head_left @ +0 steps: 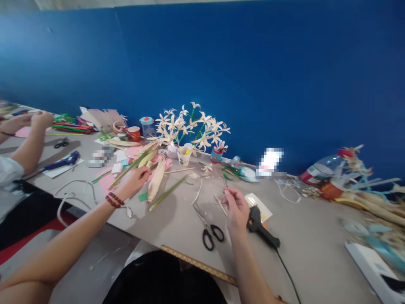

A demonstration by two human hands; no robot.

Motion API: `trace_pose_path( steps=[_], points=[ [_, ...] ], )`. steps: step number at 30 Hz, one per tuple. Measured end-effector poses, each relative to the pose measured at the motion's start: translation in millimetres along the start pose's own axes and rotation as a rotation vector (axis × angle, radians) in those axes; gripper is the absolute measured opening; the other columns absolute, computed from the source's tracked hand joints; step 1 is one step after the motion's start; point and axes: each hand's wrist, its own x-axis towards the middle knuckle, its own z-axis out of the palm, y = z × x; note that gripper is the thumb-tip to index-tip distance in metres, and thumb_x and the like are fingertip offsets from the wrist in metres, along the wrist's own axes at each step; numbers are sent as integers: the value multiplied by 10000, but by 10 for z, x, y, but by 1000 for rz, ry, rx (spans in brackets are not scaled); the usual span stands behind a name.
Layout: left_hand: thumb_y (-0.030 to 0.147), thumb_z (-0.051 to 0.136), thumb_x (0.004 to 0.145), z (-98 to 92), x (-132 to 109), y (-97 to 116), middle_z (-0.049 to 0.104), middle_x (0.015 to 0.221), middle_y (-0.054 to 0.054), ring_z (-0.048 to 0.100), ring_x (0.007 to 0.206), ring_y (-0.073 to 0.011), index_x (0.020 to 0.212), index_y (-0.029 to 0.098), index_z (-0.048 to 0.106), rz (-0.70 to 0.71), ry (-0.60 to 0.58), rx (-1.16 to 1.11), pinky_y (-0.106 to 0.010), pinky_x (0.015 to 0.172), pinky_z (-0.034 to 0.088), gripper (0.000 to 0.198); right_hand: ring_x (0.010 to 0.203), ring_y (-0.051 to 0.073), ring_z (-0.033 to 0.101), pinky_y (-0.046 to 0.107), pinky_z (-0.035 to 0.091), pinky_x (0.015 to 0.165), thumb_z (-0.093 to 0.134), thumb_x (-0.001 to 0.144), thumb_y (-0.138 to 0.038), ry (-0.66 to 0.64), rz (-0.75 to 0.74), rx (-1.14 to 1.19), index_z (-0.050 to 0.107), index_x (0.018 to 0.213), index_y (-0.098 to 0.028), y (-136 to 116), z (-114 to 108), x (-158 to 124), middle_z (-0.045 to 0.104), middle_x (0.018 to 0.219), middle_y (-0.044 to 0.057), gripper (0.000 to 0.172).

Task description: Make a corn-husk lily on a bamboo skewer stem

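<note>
My left hand (134, 182), with a red bead bracelet on the wrist, is over a heap of corn husks (155, 147) and pink paper. Its fingers are curled together, and whatever they may grip is hidden. A pale dried husk (156, 181) lies just right of it, beside a green husk strip (169, 193). My right hand (236, 209) is pinched closed on a thin wire (225, 180) that rises from the fingertips. Close to this hand are black-handled scissors (212, 236) and a black glue gun (262, 228) resting by a white card (258, 207).
Behind the husks stand white husk flowers (190, 126) in small cups against a blue partition (253, 76). A plastic bottle (325, 166) and craft scraps lie right. Cables (76, 183) cross the left side, where another person's hands (41, 121) work near a blue glue gun (65, 160).
</note>
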Motion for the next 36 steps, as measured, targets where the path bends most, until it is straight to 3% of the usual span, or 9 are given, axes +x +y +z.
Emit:
trace_pose_path(
  steps=[4, 8, 11, 16, 19, 22, 25, 31, 36],
  points=[
    [363, 512, 860, 202, 32, 5, 659, 723, -12, 575, 616, -166, 935, 182, 640, 52, -35, -138, -253, 583, 412, 234, 520, 97, 470, 250, 427, 548, 634, 839, -356, 332, -197, 20, 613, 854, -181, -75, -162, 166, 536, 633, -45, 176],
    [348, 535, 868, 416, -107, 275, 686, 765, -28, 607, 670, -189, 908, 197, 661, 133, -130, -209, -272, 601, 438, 200, 509, 93, 445, 249, 415, 540, 546, 887, -415, 467, -279, -70, 568, 854, -191, -127, -325, 288, 520, 657, -42, 227],
    [266, 519, 876, 598, -375, 633, 719, 825, -52, 635, 724, -217, 863, 228, 706, 339, -480, -278, -309, 666, 459, 191, 509, 96, 460, 245, 417, 531, 568, 880, -423, 408, -275, -159, 598, 851, -183, -96, -361, 309, 532, 652, -39, 243],
    [220, 529, 864, 795, -721, 1065, 734, 823, -37, 655, 799, -236, 856, 301, 729, 556, -742, -346, -326, 743, 461, 215, 517, 117, 507, 242, 412, 507, 627, 859, -363, 144, -220, -357, 668, 842, -167, 39, -251, 215, 587, 629, -19, 201],
    [234, 516, 870, 832, -672, 1107, 723, 830, -54, 638, 815, -243, 871, 292, 721, 520, -717, -294, -328, 742, 448, 213, 578, 145, 562, 260, 447, 559, 623, 862, -331, -25, -213, -457, 693, 835, -179, 85, -159, 128, 638, 664, 6, 169],
    [248, 461, 900, 878, -462, 1050, 707, 891, -98, 623, 835, -256, 910, 241, 697, 390, -569, -189, -342, 756, 427, 236, 661, 170, 608, 275, 471, 628, 617, 868, -301, -160, -217, -524, 698, 823, -195, 95, -112, 82, 679, 737, 27, 141],
    [325, 530, 874, 987, -224, 976, 684, 941, -131, 626, 848, -279, 974, 180, 659, 258, -463, -14, -347, 750, 428, 219, 693, 180, 617, 283, 478, 658, 585, 891, -291, -227, -220, -565, 688, 847, -196, 111, -112, 80, 686, 771, 37, 146],
    [230, 561, 814, 1232, 8, 873, 647, 770, -73, 608, 741, -231, 798, 179, 633, 205, -496, -36, -314, 686, 419, 90, 658, 171, 582, 282, 464, 651, 563, 905, -292, -277, -204, -616, 676, 863, -190, 161, -128, 80, 658, 736, 30, 158],
    [306, 485, 892, 1199, 20, 808, 587, 672, -12, 542, 630, -165, 780, 187, 596, 193, -540, -245, -254, 586, 393, 197, 664, 165, 582, 271, 462, 644, 554, 903, -289, -328, -173, -606, 675, 847, -192, 103, -73, 53, 665, 747, 27, 165]
  ],
)
